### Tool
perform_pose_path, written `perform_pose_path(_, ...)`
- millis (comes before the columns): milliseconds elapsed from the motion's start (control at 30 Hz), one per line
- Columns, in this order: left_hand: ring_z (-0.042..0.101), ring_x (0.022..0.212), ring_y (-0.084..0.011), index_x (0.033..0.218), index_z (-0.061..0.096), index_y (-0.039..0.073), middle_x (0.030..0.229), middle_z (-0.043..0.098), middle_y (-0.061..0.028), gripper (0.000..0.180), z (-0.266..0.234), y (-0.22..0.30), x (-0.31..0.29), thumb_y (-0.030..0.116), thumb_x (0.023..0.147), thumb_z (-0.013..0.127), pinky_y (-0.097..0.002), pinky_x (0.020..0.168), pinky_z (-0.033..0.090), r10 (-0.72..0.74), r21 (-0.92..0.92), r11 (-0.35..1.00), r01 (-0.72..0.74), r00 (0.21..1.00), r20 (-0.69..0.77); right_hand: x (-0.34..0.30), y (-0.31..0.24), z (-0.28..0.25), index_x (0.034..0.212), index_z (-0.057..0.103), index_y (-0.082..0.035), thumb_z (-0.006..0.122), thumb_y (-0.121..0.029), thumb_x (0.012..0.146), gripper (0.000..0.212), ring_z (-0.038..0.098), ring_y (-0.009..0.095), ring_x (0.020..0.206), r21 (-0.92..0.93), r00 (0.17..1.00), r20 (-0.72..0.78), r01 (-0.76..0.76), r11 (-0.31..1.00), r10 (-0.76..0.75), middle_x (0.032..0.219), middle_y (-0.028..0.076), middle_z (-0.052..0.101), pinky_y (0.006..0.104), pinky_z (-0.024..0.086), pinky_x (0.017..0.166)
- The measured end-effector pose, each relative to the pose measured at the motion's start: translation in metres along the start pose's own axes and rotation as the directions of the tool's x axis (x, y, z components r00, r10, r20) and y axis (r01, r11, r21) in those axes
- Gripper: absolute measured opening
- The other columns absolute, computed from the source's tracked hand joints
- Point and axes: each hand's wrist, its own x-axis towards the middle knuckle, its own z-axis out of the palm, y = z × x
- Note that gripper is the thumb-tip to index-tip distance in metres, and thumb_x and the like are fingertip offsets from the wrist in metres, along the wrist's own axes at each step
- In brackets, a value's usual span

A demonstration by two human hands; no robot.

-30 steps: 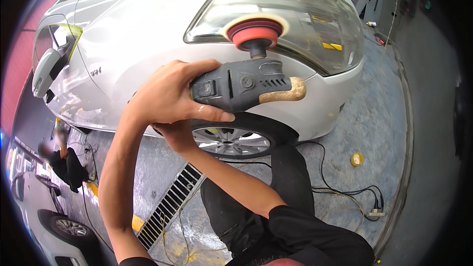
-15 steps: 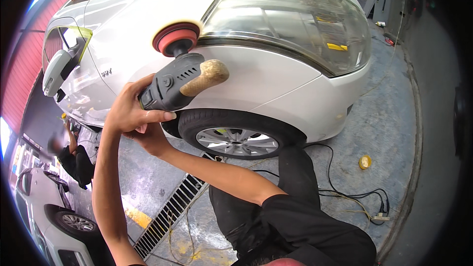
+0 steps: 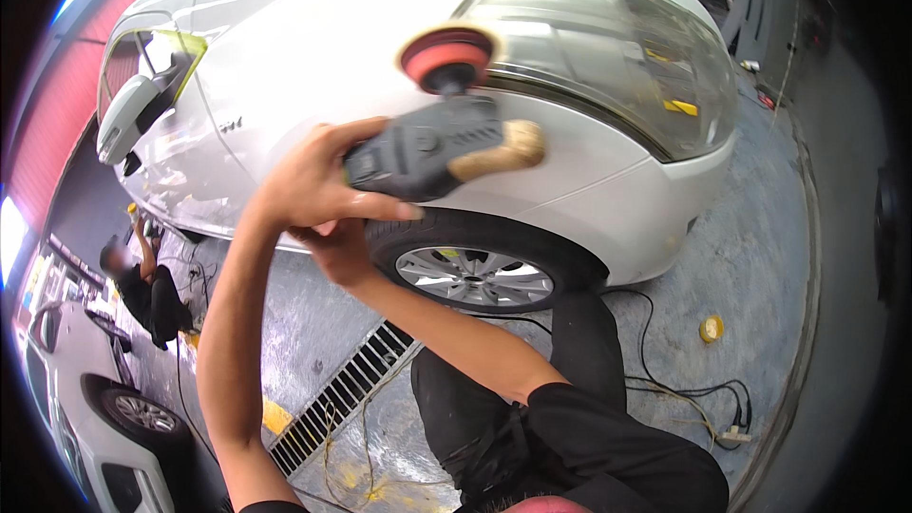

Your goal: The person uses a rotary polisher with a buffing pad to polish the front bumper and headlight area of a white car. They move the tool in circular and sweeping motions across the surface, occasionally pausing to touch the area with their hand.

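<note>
A grey car polisher [image 3: 418, 150] with a red backing plate and a pale pad [image 3: 448, 59] is held up at the front fender [image 3: 560, 157] of a white car. The pad's rim is blurred, beside the inner corner of the headlight [image 3: 617, 62]. My left hand [image 3: 309, 179] is wrapped round the polisher's body, thumb along its lower side. Below it, my right hand [image 3: 344, 252] is closed at the tool's rear end, its fingers mostly hidden behind the left hand. A worn tan grip [image 3: 503, 150] sticks out from the tool's front, with no hand on it.
Under the fender is the front wheel [image 3: 472, 277], close to my knee. Black cables and a power strip [image 3: 733, 434] lie on the floor at right, near a small yellow tub [image 3: 712, 328]. A drain grate [image 3: 342, 394] runs at left; beyond it a person [image 3: 152, 290] crouches near another car [image 3: 95, 418].
The polisher and both my hands have moved right along the fender, toward the headlight. The whole view has shifted slightly. Both hands keep their grip.
</note>
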Motion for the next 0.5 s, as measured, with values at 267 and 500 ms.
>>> perform_pose_path(267,0.074,0.097,-0.0217,0.126,0.073,-0.006,0.101,0.078,-0.0158,0.081,-0.003,-0.009,-0.006,0.037,0.064,0.1,-0.0365,0.095,0.057,-0.064,-0.055,0.997,0.062,0.997,-0.049,0.006,0.008,0.012,0.146,0.048,-0.003,0.088,-0.011,0.092,0.067,0.065,0.018,0.121,0.278,0.993,0.098,-0.098,0.956,0.073,0.132,0.005,0.063,0.0353,0.054,0.102)
perform_pose_path(500,0.077,0.083,-0.0327,0.121,0.073,-0.006,0.091,0.077,-0.0186,0.079,0.019,0.045,0.036,0.041,0.064,0.1,-0.0405,0.086,0.059,0.046,0.09,0.994,-0.057,0.992,0.119,-0.002,-0.015,-0.018,0.156,0.041,-0.002,0.087,-0.016,0.095,0.077,0.06,0.018,0.132,0.164,0.994,-0.027,-0.104,0.981,0.11,0.145,0.009,0.059,0.0381,0.052,0.108)
